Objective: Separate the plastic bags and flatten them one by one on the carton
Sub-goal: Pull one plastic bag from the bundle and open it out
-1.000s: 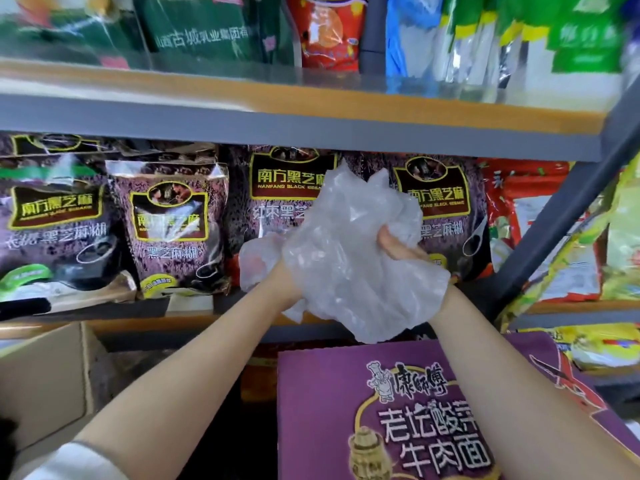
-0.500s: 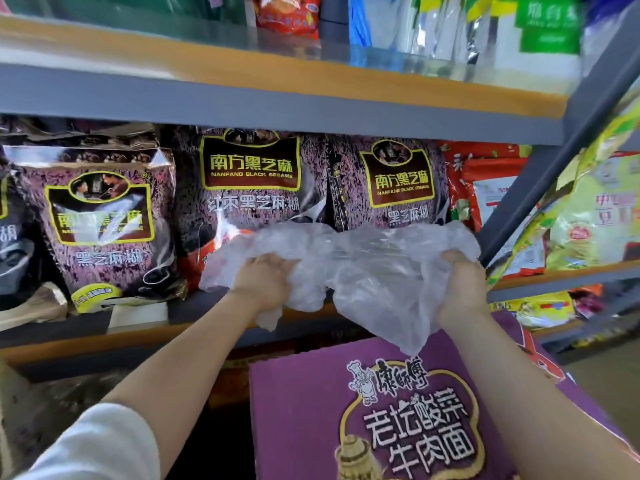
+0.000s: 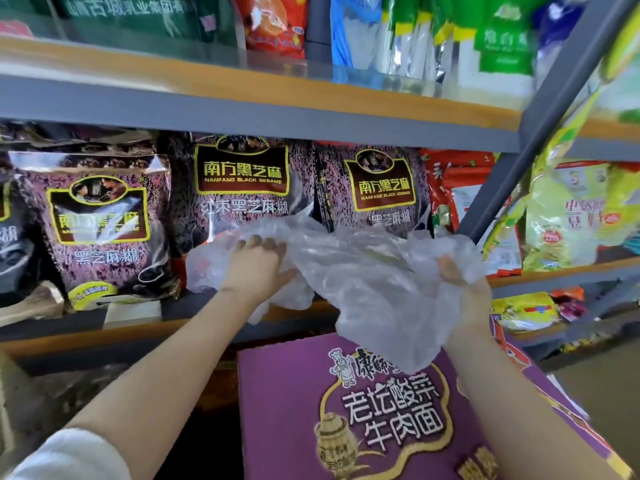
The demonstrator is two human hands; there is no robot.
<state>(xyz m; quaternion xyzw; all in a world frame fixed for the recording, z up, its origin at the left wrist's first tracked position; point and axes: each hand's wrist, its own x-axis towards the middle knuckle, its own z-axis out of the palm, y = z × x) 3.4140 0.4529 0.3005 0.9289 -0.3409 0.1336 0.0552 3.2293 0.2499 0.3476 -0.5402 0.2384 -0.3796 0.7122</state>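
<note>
A crumpled bundle of clear plastic bags (image 3: 360, 282) hangs in the air between my two hands, above the far edge of a purple carton (image 3: 287, 403) printed with white characters. My left hand (image 3: 258, 265) grips the bundle's left part, fingers curled into the film. My right hand (image 3: 460, 285) grips its right end, partly wrapped in plastic. The bundle's lower corner droops almost onto the carton's top. How many bags are in the bundle cannot be told.
Right behind the bags is a store shelf (image 3: 242, 109) stocked with dark purple sesame packs (image 3: 239, 192). A grey slanted shelf post (image 3: 540, 126) stands at the right, with yellow-green packs (image 3: 571, 216) beyond it. Brown cardboard lies at the lower left.
My hands have drawn apart, stretching the bundle from a tight upright wad into a wide sheet-like mass. It now hangs lower, near the carton's top.
</note>
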